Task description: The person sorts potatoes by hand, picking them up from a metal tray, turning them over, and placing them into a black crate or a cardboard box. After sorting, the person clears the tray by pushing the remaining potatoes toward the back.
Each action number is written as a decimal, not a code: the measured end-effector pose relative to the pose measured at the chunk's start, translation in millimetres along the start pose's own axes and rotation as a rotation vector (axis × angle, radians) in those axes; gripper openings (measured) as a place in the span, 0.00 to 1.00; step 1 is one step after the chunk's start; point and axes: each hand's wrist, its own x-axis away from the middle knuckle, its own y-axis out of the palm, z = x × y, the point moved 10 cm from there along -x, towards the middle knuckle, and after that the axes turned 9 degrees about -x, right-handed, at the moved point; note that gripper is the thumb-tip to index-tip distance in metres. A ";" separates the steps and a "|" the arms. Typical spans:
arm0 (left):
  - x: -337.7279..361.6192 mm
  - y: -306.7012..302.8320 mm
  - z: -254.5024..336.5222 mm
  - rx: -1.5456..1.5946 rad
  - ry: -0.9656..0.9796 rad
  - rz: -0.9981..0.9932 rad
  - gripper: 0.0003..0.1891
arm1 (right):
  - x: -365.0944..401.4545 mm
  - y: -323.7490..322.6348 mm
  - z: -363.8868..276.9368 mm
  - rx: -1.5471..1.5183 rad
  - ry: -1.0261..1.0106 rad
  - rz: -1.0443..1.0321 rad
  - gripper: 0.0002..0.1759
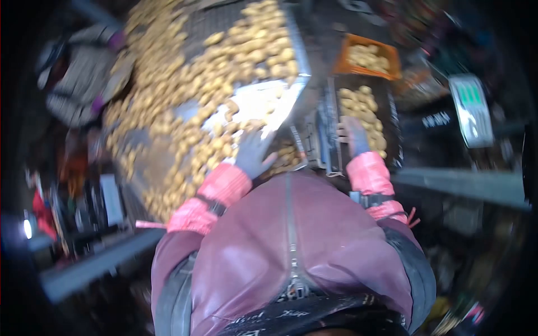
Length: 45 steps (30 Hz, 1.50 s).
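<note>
A broad sorting table is strewn with potatoes (pixel 246 53). At its near right edge is my left hand (pixel 254 152) in a greyish glove, fingers stretched towards the potatoes and thumb apart; I see nothing held. Just below the table edge, a container of darker potatoes (pixel 287 157) sits beside that hand. My right hand (pixel 353 136), also gloved, is over the left side of a dark crate (pixel 390 120) partly filled with potatoes (pixel 361 105). Its fingers look apart and point left, touching or just above the potatoes; blur hides the exact contact.
An orange crate (pixel 343 51) with potatoes stands beyond the dark crate. To the right is a device with a lit green display (pixel 469 95). A co-worker's grey sleeve (pixel 84 78) reaches in at the table's left side. A metal rail (pixel 454 182) runs at right.
</note>
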 end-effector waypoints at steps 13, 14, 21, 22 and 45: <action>73.7 -66.5 -63.6 0.060 -0.269 0.085 0.23 | -46.2 215.8 -22.2 0.222 -0.057 -0.535 0.18; 81.4 -71.3 -67.5 0.053 -0.290 0.100 0.21 | -43.6 231.6 -26.6 0.278 -0.070 -0.569 0.18; 110.9 -91.4 -108.2 0.089 -0.423 0.158 0.18 | -104.3 289.4 -63.7 0.702 -0.419 -0.473 0.19; 111.7 -92.0 -113.1 0.100 -0.437 0.177 0.18 | -116.8 296.8 -73.7 0.819 -0.507 -0.453 0.20; 66.3 -71.4 -149.3 0.249 -0.391 0.131 0.18 | -158.1 286.8 -132.6 1.357 -0.573 -0.277 0.26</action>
